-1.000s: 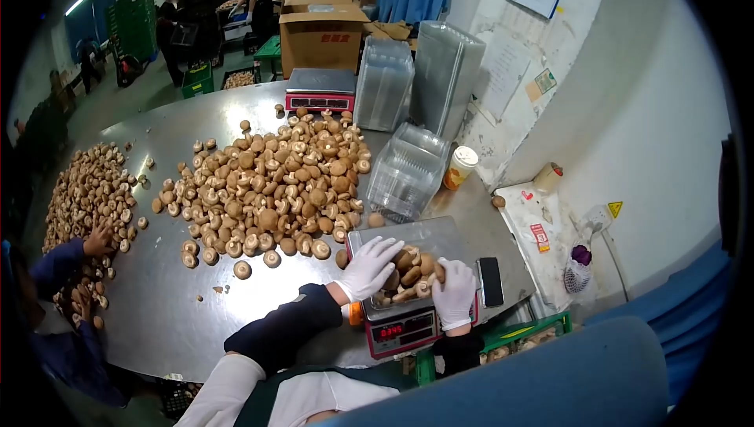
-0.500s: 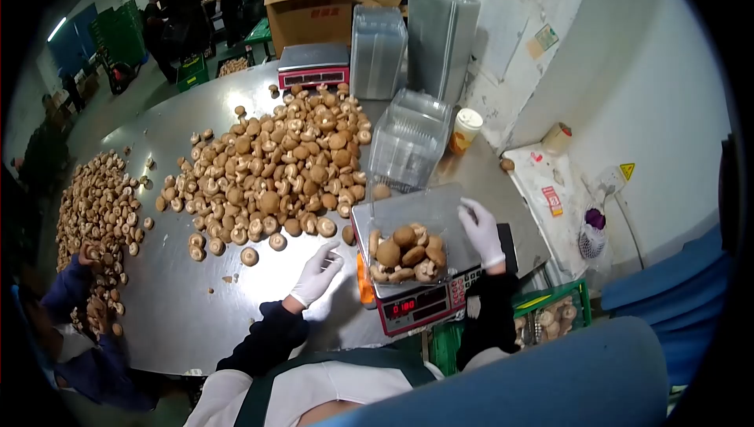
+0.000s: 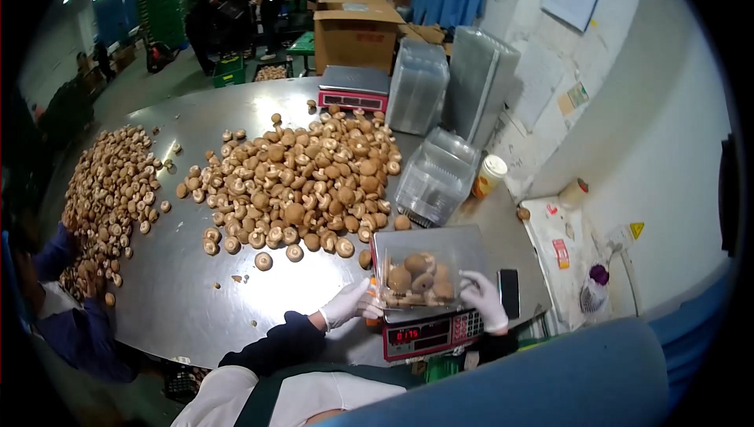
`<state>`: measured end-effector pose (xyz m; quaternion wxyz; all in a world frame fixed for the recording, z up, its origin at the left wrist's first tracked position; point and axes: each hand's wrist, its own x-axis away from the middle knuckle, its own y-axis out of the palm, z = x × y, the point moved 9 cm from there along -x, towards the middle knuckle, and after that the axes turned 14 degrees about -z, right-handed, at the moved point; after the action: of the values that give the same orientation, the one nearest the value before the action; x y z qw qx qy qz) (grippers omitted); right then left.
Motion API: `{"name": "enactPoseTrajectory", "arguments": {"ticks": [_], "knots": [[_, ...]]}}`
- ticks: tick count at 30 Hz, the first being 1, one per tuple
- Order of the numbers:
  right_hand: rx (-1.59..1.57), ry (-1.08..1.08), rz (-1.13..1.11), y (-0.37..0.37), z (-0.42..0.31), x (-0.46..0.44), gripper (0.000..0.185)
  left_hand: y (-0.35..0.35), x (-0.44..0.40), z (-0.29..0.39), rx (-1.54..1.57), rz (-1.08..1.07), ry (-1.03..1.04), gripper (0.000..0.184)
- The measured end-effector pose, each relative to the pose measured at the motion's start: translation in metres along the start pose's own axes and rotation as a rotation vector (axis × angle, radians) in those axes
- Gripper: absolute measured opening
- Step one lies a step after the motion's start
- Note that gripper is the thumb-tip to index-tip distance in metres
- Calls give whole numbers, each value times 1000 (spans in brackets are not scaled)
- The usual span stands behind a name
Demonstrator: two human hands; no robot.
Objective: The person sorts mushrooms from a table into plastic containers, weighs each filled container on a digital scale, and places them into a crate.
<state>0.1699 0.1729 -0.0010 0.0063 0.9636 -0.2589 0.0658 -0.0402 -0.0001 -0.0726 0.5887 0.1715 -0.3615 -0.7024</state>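
A clear plastic clamshell box (image 3: 428, 258) of brown shiitake mushrooms (image 3: 420, 279) rests on a red-and-silver digital scale (image 3: 428, 338) with a lit red display. Its clear lid lies over the mushrooms; whether it is latched I cannot tell. My left hand (image 3: 351, 304), in a white glove, has its fingers at the box's near left corner. At the right side, my gloved right hand (image 3: 484, 301) curls its fingers against the box edge. Part of an orange object shows behind my left fingertips. A large heap of mushrooms (image 3: 302, 180) lies just beyond.
Stacked clear boxes (image 3: 440, 172), a paper cup (image 3: 489, 176) and a second scale (image 3: 353, 85) stand farther back on the metal table (image 3: 181, 270). A phone (image 3: 509, 293) lies right of my scale. At left, another person's hands touch a second mushroom heap (image 3: 114, 191).
Both hands have come in to the box's sides, the left moving right. The lid now covers the mushrooms. The display reading has changed slightly, and the camera view has shifted.
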Motion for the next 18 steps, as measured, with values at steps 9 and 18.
{"name": "enactPoseTrajectory", "arguments": {"ticks": [9,18], "knots": [[-292,177,132,29,55,26,17,7,-11,6,-354,48,82,20],[327,-164,363,56,5,60,20,38,19,30,-740,-124,162,57]]}}
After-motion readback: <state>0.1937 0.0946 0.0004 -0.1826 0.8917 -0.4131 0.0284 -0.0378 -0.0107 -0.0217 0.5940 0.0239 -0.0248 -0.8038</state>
